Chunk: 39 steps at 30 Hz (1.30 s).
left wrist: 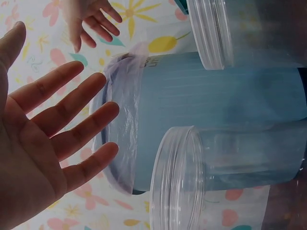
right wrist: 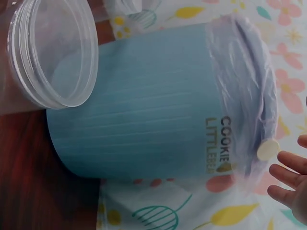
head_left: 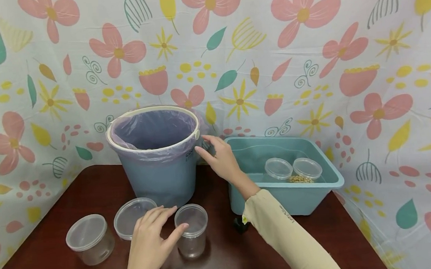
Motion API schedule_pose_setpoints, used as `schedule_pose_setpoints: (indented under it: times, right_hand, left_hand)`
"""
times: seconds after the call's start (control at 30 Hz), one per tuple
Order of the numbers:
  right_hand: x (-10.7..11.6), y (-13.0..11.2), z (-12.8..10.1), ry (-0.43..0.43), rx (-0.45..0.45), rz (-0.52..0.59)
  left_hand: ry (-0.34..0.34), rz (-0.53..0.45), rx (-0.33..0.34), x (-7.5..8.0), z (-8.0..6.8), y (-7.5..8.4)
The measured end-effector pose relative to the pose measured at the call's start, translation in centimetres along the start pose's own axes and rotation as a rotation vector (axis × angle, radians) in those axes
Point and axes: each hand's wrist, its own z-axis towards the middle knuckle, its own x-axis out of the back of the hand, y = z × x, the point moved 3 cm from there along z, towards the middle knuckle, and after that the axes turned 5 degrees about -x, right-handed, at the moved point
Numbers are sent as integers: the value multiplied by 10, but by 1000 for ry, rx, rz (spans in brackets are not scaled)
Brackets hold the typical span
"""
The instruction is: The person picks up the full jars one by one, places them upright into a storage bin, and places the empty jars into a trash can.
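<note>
My left hand (head_left: 148, 243) hovers with spread, relaxed fingers between clear plastic tubs. Its thumb tip overlaps the tall tub (head_left: 192, 242) in the head view; I cannot tell whether they touch. Behind its fingers is another round clear tub (head_left: 131, 215), partly hidden. In the left wrist view, the left hand (left wrist: 62, 120) has nothing in its palm. My right hand (head_left: 218, 157) is raised beside the right rim of the blue bucket (head_left: 162, 178), fingers loosely extended. In the right wrist view, its fingertips (right wrist: 285, 175) are close to the bucket's cream handle knob (right wrist: 268, 150); contact is unclear.
A purple plastic liner (head_left: 155, 128) covers the bucket's mouth. Farther left stands a lidded clear tub (head_left: 89, 239). At right, a teal bin (head_left: 287, 196) holds two lidded tubs, one (head_left: 278, 168) beside another (head_left: 308, 168), with beige pieces visible. A patterned cloth (head_left: 248, 65) hangs behind.
</note>
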Motion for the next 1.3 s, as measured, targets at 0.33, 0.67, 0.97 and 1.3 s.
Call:
schedule_pose_setpoints:
  times: [0.33, 0.67, 0.97, 1.3]
  right_hand:
    - [-16, -15, 11, -105, -66, 21]
    - [-24, -18, 24, -32, -80, 101]
    - [-27, -19, 31, -22, -147, 136]
    - [-32, -6, 37, 7, -470, 451]
  left_hand:
    - [-12, 13, -6, 5, -4, 0]
    - [16, 12, -23, 11, -8, 0]
    - [31, 13, -32, 15, -13, -2]
    - [31, 17, -9, 20, -19, -6]
